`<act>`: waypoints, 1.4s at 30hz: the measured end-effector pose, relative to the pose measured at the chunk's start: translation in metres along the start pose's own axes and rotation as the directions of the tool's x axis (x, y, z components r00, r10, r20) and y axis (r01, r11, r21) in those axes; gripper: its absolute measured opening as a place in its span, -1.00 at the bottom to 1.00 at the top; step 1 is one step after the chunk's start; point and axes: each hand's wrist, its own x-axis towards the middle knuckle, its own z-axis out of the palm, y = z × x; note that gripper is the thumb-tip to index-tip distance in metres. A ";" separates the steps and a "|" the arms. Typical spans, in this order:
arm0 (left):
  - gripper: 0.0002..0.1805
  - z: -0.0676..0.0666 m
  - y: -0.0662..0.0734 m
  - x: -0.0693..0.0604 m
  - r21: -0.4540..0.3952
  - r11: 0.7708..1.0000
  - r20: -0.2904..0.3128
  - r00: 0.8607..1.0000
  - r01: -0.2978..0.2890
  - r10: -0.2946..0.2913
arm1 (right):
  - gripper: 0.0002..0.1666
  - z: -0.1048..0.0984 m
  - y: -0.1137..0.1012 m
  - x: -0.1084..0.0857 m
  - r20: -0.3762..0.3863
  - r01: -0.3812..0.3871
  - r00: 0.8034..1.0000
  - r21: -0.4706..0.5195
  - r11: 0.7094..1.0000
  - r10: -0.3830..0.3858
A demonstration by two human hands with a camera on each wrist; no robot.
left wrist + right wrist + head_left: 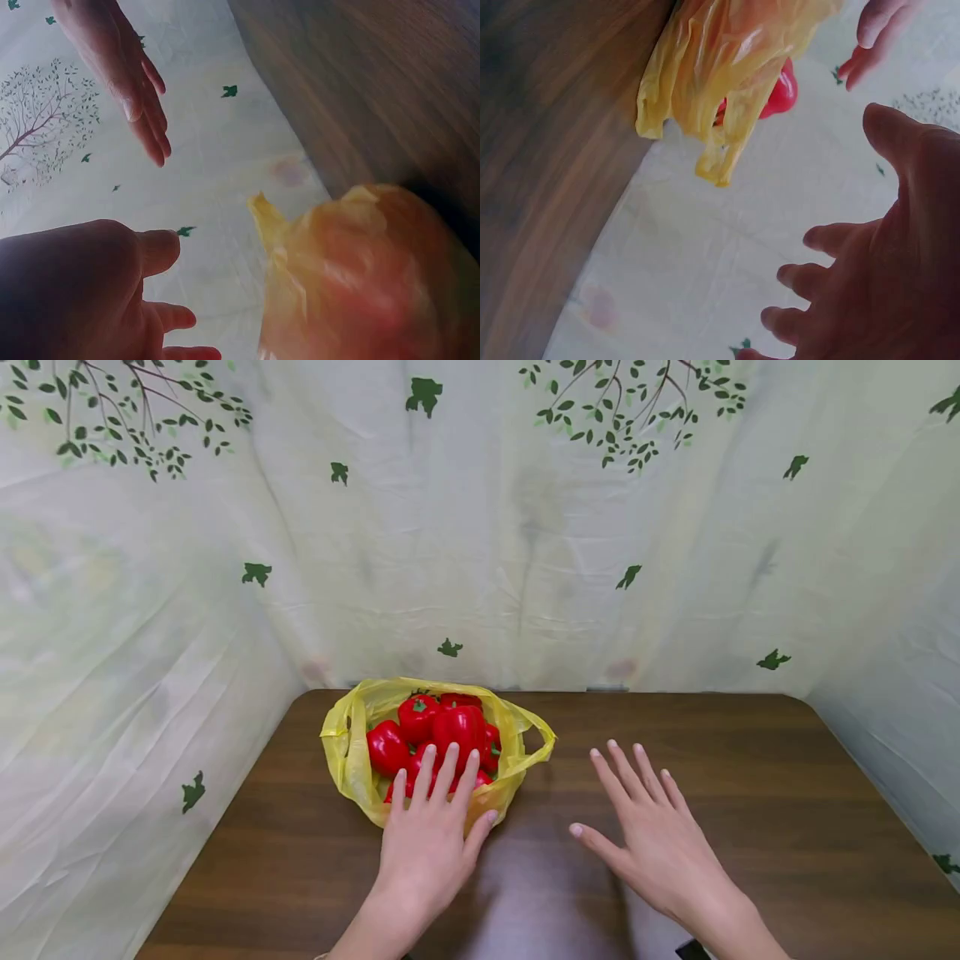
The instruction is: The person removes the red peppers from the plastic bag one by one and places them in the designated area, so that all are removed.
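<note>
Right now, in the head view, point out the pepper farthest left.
The red pepper just inside the left wall of the yellow bag; no other visible pepper reaches as far left.

The hands (662,843) are bare, with apparently black wristwear (692,950).

I count two hands, one left hand (423,852) and one right hand (663,852). There's one yellow bag (343,768), and in it at least six red peppers (459,727); fingers and plastic keep me from an exact number. I see one table (750,777). On the cloth (480,552), from the head view, I count two leafy sprays (630,410) and ten separate green leaf shapes (424,396).
</note>
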 end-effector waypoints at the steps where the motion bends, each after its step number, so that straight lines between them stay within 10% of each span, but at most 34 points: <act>1: -0.20 -0.001 -0.003 0.000 0.002 1.000 -0.004 1.000 0.001 -0.001 | 0.06 0.000 -0.001 0.003 -0.001 0.011 1.000 -0.003 1.000 -0.011; 20: -0.26 -0.006 -0.074 0.001 0.012 0.999 -0.129 0.991 0.038 -0.036 | -0.01 0.022 -0.017 0.061 -0.108 0.241 0.964 -0.035 0.970 -0.244; 34: -0.42 0.000 -0.134 0.009 -0.153 0.988 -0.436 0.898 -0.008 -0.060 | -0.08 0.039 -0.038 0.103 -0.173 0.335 0.932 0.088 0.938 -0.317; 38: -0.49 0.006 -0.148 0.012 -0.281 0.960 -0.476 0.868 0.003 -0.142 | -0.11 0.045 -0.045 0.113 -0.156 0.324 0.940 0.145 0.935 -0.302; 42: -0.51 0.013 -0.161 0.013 -0.424 0.903 -0.419 0.868 0.072 -0.266 | -0.12 0.049 -0.051 0.120 -0.146 0.312 0.947 0.197 0.929 -0.287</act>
